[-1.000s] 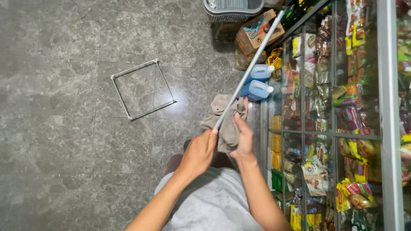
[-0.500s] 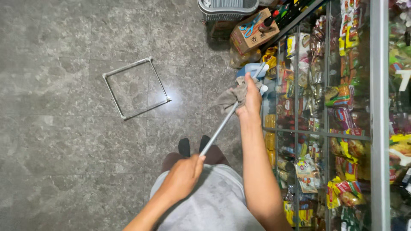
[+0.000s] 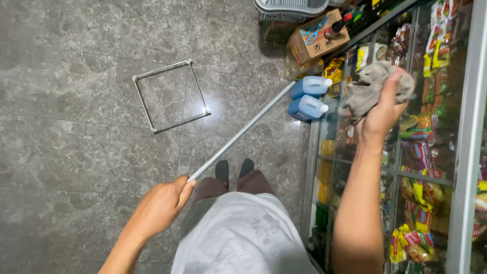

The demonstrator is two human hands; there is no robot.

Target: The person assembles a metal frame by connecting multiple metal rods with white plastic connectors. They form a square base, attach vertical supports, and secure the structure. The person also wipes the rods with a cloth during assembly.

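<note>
The left hand (image 3: 161,205) sits low, on the floor side of the glass cabinet (image 3: 406,167), with its forearm rising from the bottom edge of the view and the wrist nearly straight. Its grip is closed around the near end of a long metal pole (image 3: 241,133), fingers curled over the top and the thumb pressed along the side. The pole slants away from that hand across the grey tiled floor (image 3: 71,101) toward the cabinet, and its far end reaches the two blue jugs (image 3: 309,96) that stand on the floor just beside the cabinet's front edge. The right hand (image 3: 383,109) is raised well higher, arm stretched almost straight from the lower edge of the view up along the cabinet's glass front. Its grip is clamped on a bunched grey rag (image 3: 373,86), palm turned to the glass, and the rag is held against the pane, with folds spilling out above and to the side of the fingers. Behind the glass lie shelves of coloured snack packets (image 3: 418,147). Away from the cabinet, a square metal frame (image 3: 170,96) lies flat on the floor, well apart from both hands. Beyond the jugs, near the cabinet's far corner, stands a cardboard box (image 3: 317,35).
</note>
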